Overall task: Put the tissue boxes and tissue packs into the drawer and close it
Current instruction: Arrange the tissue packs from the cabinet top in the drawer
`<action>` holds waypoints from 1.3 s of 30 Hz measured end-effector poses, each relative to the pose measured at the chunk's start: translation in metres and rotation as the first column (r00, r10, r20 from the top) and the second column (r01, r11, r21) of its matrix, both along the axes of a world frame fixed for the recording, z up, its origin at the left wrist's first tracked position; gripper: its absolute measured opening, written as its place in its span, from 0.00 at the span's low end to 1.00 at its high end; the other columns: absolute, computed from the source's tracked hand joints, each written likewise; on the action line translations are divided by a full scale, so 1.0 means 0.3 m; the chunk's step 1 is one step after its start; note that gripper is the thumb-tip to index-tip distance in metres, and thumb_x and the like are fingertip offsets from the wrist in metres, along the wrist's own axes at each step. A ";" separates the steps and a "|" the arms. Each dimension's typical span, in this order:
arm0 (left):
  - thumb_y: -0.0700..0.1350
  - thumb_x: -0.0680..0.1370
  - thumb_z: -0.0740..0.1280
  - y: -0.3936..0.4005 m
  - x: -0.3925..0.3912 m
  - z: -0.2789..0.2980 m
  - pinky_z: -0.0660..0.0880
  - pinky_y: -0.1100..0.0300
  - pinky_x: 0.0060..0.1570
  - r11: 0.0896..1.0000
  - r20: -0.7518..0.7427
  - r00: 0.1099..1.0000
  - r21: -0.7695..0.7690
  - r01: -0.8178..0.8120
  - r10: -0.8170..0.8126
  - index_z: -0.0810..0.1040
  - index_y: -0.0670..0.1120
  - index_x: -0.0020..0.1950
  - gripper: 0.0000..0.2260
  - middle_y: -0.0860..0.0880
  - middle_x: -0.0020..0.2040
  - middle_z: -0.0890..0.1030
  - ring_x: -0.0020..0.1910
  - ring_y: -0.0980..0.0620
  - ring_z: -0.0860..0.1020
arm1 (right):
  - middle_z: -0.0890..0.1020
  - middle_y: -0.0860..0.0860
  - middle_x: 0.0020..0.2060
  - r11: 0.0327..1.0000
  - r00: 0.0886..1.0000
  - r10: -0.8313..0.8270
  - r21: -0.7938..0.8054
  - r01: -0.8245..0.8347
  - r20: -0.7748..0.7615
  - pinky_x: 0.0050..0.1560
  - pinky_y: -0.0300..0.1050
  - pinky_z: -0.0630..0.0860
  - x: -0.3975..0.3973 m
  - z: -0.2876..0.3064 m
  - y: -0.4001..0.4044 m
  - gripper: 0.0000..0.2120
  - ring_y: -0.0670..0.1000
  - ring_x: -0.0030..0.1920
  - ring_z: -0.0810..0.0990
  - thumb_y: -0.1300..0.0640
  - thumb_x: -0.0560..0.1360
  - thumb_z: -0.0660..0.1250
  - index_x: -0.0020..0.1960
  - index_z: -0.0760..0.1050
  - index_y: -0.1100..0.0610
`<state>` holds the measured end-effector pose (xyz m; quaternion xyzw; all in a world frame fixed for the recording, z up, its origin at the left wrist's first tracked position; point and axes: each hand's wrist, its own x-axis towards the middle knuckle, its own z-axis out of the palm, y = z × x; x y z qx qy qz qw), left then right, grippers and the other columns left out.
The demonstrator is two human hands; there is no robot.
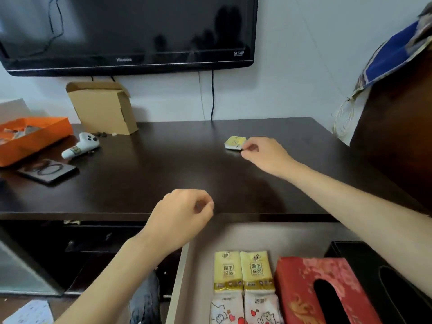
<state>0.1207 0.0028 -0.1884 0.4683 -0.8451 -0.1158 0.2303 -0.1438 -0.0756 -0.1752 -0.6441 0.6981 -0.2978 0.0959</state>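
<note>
A small yellow tissue pack [234,142] lies on the dark desk top [163,164]. My right hand [264,155] pinches its right edge with thumb and fingers. My left hand [180,218] hovers over the desk's front edge, loosely curled, holding nothing. Below, the drawer [184,265] stands pulled out. Inside it lie two yellow tissue packs [243,270], two white packs with hearts [245,309], a red tissue box [311,291] and a black tissue box [374,277].
On the desk's left sit an orange tray [35,139], a white game controller [80,146] and a dark phone-like slab [48,170]. A cardboard box [102,106] leans on the wall under a TV [126,31]. A dark cabinet [397,136] rises at right.
</note>
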 end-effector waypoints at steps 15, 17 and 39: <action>0.47 0.78 0.65 -0.014 0.007 -0.084 0.77 0.53 0.40 0.990 -0.133 0.990 -0.137 0.038 -0.056 0.82 0.54 0.46 0.06 0.58 0.45 0.78 0.41 0.57 0.78 | 0.75 0.38 0.41 0.998 0.999 0.051 -0.029 -0.050 0.010 0.41 0.45 0.68 -0.048 -0.146 -0.425 0.11 0.50 0.49 0.78 0.39 0.68 0.73 0.36 0.77 0.44; 0.48 0.78 0.65 0.004 0.012 -0.077 0.77 0.54 0.39 0.990 -0.126 0.987 -0.112 0.087 -0.101 0.82 0.54 0.46 0.06 0.58 0.43 0.78 0.40 0.57 0.78 | 0.76 0.42 0.44 0.994 0.996 0.086 -0.064 -0.084 0.020 0.42 0.45 0.67 -0.023 -0.134 -0.333 0.12 0.49 0.48 0.77 0.39 0.69 0.73 0.36 0.77 0.45; 0.51 0.76 0.67 0.116 -0.020 -0.240 0.65 0.60 0.45 0.902 0.420 0.802 0.120 0.415 -0.425 0.81 0.52 0.54 0.09 0.55 0.47 0.70 0.52 0.50 0.75 | 0.77 0.41 0.59 0.942 0.937 0.329 0.116 -0.315 -0.121 0.51 0.39 0.70 0.139 -0.279 0.657 0.10 0.32 0.50 0.74 0.40 0.72 0.74 0.41 0.79 0.45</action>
